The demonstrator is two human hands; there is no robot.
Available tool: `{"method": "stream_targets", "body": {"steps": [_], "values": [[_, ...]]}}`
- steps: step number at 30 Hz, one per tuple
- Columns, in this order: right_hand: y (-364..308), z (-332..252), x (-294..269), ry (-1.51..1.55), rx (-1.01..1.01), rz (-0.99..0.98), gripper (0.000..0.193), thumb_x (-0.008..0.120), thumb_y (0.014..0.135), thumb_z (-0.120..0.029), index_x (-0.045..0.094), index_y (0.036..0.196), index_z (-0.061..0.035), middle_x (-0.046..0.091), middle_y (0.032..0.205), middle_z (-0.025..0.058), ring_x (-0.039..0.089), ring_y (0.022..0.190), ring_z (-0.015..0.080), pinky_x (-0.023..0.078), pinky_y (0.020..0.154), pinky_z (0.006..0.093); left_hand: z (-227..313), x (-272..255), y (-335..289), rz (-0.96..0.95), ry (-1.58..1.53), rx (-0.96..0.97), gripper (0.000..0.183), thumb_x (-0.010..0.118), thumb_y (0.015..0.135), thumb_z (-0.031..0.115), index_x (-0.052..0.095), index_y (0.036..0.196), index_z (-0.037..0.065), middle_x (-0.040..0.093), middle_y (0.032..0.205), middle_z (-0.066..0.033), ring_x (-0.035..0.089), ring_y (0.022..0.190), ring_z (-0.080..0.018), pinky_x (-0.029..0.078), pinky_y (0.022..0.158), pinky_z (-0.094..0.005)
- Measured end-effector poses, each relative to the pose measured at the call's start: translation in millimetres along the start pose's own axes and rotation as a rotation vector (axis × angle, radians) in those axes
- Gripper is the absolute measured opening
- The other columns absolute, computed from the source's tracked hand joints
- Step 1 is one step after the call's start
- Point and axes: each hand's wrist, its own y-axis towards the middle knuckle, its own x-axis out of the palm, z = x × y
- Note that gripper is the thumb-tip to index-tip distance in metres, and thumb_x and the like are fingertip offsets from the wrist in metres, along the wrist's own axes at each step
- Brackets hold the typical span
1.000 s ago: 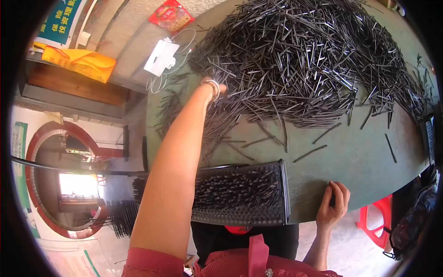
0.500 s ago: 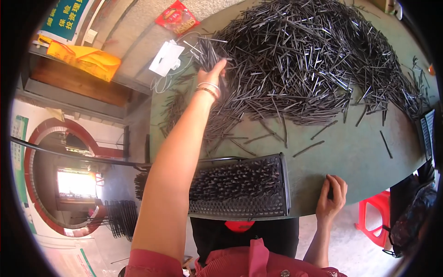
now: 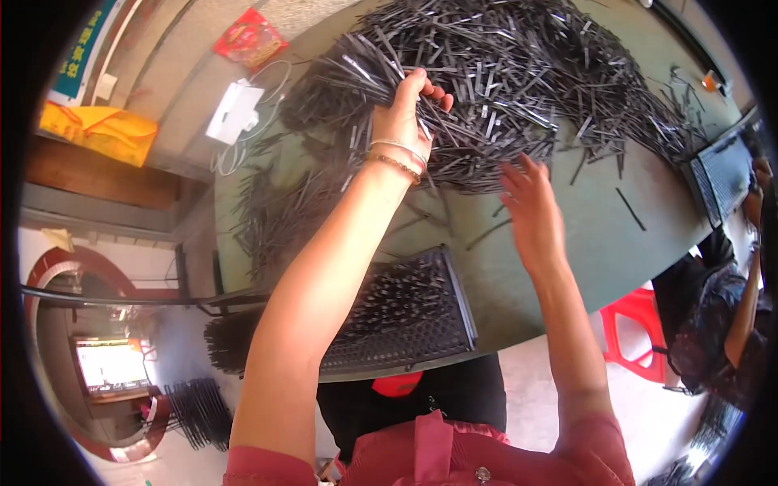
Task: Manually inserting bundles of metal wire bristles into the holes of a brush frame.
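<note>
A large pile of thin dark strips (image 3: 502, 73) covers the far part of the green table (image 3: 583, 251). My left hand (image 3: 405, 117), with two bracelets at the wrist, is at the pile's left side, fingers curled around a bunch of the strips. Just beyond the pile's near edge, my right hand (image 3: 531, 198) reaches forward, fingers apart and slightly blurred, holding nothing that I can see. A black perforated rack (image 3: 381, 344) with many short dark strips standing in its holes lies at the table's near edge, partly hidden by my left forearm.
To the left are a white box (image 3: 235, 112) with a cable and a red packet (image 3: 250, 39). A second perforated rack (image 3: 721, 174) is at the right edge, near another person's arm (image 3: 741, 324). A red stool (image 3: 634, 336) stands at the right.
My left hand has moved right, toward the pile's middle, with its strips. My right hand has gone from the table's near edge forward to the pile, its fingers spreading. The view has shifted.
</note>
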Motion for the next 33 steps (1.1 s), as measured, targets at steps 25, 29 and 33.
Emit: {"method": "stream_targets", "body": {"steps": [25, 29, 33], "values": [[63, 24, 90, 0.648, 0.236, 0.072, 0.035, 0.039, 0.095, -0.030, 0.054, 0.113, -0.0036, 0.062, 0.108, 0.0110, 0.060, 0.097, 0.0259, 0.046, 0.088, 0.0436, -32, 13, -9, -0.011, 0.295, 0.286, 0.013, 0.069, 0.079, 0.004, 0.061, 0.089, 0.000, 0.064, 0.076, -0.0051, 0.061, 0.060, -0.0124, 0.050, 0.054, -0.0242], [77, 31, 77, 0.660, 0.203, 0.044, 0.034, 0.039, 0.093, -0.029, 0.057, 0.109, -0.0050, 0.062, 0.107, 0.0128, 0.060, 0.096, 0.0283, 0.045, 0.089, 0.0460, -32, 20, -12, -0.090, 0.292, 0.296, 0.020, 0.072, 0.075, 0.004, 0.060, 0.091, 0.000, 0.064, 0.077, -0.0047, 0.061, 0.063, -0.0126, 0.051, 0.058, -0.0242], [86, 36, 80, 0.742, 0.179, -0.059, 0.022, 0.043, 0.092, -0.021, 0.059, 0.094, -0.0054, 0.064, 0.095, 0.0100, 0.060, 0.087, 0.0260, 0.049, 0.083, 0.0424, -51, -3, -5, -0.033, 0.434, 0.355, 0.034, 0.078, 0.068, 0.006, 0.059, 0.096, 0.000, 0.064, 0.085, -0.0041, 0.060, 0.074, -0.0104, 0.050, 0.069, -0.0251]]}}
